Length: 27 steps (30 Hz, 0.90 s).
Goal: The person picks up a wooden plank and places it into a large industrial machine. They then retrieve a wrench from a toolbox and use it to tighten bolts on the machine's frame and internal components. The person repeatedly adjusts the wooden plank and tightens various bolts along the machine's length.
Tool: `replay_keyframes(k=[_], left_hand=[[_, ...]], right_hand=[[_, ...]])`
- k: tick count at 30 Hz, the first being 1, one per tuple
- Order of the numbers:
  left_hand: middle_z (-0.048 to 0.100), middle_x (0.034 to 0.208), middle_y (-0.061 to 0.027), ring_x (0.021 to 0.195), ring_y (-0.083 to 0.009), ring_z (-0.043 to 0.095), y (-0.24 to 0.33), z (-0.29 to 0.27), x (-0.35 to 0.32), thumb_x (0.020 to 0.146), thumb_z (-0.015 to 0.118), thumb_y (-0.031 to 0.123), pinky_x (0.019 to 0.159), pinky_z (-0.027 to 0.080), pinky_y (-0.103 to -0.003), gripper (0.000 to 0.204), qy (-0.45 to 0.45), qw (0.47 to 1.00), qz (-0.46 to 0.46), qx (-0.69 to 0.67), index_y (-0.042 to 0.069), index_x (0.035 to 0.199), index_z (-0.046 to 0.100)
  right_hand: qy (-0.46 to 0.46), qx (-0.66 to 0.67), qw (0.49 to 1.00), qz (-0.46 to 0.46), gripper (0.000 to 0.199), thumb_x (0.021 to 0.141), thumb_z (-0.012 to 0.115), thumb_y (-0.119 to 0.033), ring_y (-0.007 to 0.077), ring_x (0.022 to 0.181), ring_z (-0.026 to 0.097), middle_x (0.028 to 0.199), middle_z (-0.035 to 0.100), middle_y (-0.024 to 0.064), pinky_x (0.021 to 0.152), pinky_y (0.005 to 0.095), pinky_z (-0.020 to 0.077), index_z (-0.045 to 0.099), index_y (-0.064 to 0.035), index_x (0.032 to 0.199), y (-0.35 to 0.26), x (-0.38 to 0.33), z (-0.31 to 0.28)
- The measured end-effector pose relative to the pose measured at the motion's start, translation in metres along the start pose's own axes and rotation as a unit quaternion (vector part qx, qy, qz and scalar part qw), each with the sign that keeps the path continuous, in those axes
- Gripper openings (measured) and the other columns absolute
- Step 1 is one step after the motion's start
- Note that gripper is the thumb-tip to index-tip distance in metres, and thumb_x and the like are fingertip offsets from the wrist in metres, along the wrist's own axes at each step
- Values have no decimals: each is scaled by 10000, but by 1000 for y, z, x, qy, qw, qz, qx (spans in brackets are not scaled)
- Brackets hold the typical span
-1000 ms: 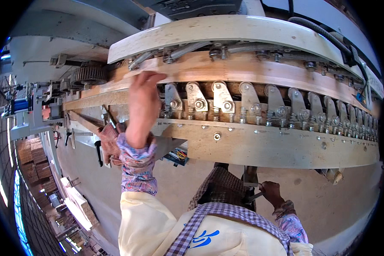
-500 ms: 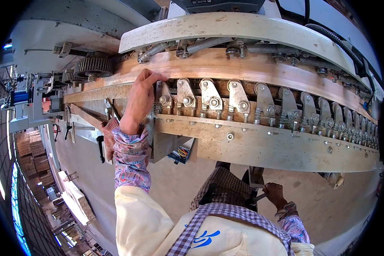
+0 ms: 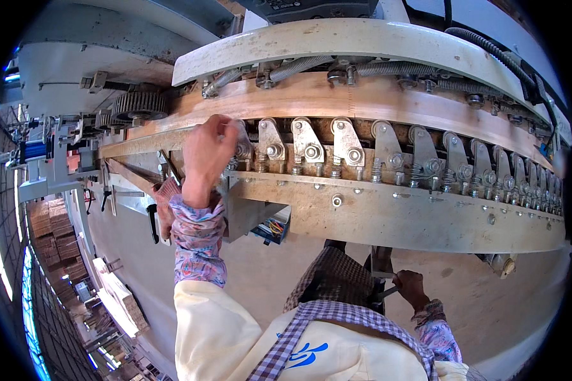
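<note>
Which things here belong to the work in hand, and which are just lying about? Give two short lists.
In use:
left hand on the leftmost roller bracket
wooden strip under the brackets
right hand gripping a metal handle

Lying about:
gear
coloured wires
stacked timber
black hose

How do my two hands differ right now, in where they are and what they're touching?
The left hand is raised, fingers curled onto the row of metal roller brackets under the wooden strip. The right hand is low, beneath the machine's long metal rail, closed around a thin metal bar. Both wrists show patterned sleeves.
</note>
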<state>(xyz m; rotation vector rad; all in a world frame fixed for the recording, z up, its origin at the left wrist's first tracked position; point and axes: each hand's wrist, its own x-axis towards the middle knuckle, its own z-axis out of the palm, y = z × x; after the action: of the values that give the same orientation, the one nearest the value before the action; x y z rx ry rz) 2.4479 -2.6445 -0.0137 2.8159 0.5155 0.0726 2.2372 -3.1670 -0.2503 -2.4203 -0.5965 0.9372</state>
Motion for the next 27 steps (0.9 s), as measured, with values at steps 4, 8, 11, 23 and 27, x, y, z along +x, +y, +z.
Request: replay_keyframes(k=[4,8,11,23,27], left_hand=[[674,881,-167,912,-357,608,23,11,-2,774,618,366,807,450,-473,370,24,977,-22,208,27,920,644],[665,928,-172,940,-365,593,25,22,-2,754,630,323,820,435,-500,348,44,976,-46,210,26,935,629],[654,961,-170,959,-373,583,22,28,-1,727,649,290,820,434,-506,345,62,977,-60,194,29,952,620],[652,975,-162,950,-358,582,26,41,-13,722,695,305,862,377,-467,422,158,970,-85,161,61,1039,561],[660,969,-155,932,-345,582,40,38,-14,745,700,302,876,365,-459,440,112,966,-117,201,60,1076,541]], right_hand=[[10,17,1000,-13,239,850,557,-234,291,650,617,661,625,82,595,414,471,618,-105,658,-2,0,-5],[8,1,1000,-10,285,885,536,-261,288,653,617,665,627,76,597,422,463,619,-109,659,-4,0,-5],[3,-3,1000,-4,303,895,530,-276,284,655,620,668,629,73,602,431,456,620,-113,655,-4,-1,-5],[29,-16,999,-25,330,890,550,-289,288,624,621,637,616,89,576,433,468,605,-99,627,0,1,-1],[31,-17,999,-33,320,889,552,-272,291,606,618,627,612,92,555,422,472,603,-91,630,-1,1,0]])
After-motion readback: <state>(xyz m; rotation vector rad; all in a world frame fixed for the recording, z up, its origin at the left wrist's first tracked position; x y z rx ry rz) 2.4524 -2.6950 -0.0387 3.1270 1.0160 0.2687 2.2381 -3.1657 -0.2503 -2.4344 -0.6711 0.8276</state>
